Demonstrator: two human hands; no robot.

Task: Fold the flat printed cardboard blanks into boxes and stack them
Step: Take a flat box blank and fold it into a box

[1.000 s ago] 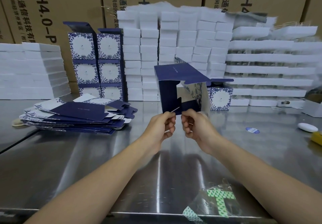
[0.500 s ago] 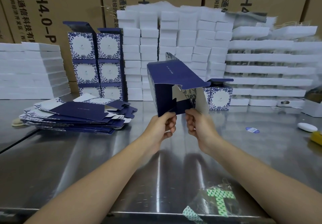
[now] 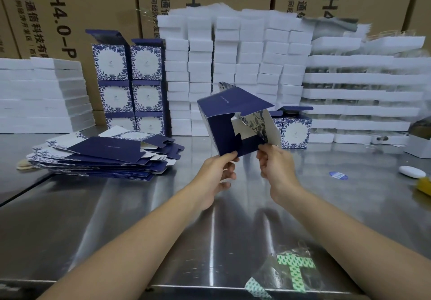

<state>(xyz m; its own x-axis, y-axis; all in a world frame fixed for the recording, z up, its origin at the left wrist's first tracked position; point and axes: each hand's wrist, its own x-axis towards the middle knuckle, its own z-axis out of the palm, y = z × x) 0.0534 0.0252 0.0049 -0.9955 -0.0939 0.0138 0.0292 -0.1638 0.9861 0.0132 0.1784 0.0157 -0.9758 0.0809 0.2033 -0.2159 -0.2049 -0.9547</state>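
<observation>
Both hands are raised above the steel tabletop [image 3: 130, 206] with a half-folded box [image 3: 235, 122] held between them. Left hand [image 3: 217, 173] pinches the near lower corner of the box's dark blue side, thumb on the outside and the other fingers curled beneath. Right hand [image 3: 276, 166] pinches the lower edge of the box's open end, at the blue flap just right of the left thumb. The box sits directly above and beyond both hands, tilted so its blue top panel slopes up to the left, and its open end faces the camera, showing a white inside and a leaf-printed flap.

Left of the box, a fanned pile of flat blanks [image 3: 105, 157] lies on the tabletop. Beyond that pile stands a stack of finished boxes [image 3: 130, 85], two wide, with blue-and-white floral fronts. Just right of the held box, another finished box [image 3: 296, 133] rests on the tabletop. Behind the box rise stacks of white foam trays [image 3: 235, 50].
</observation>
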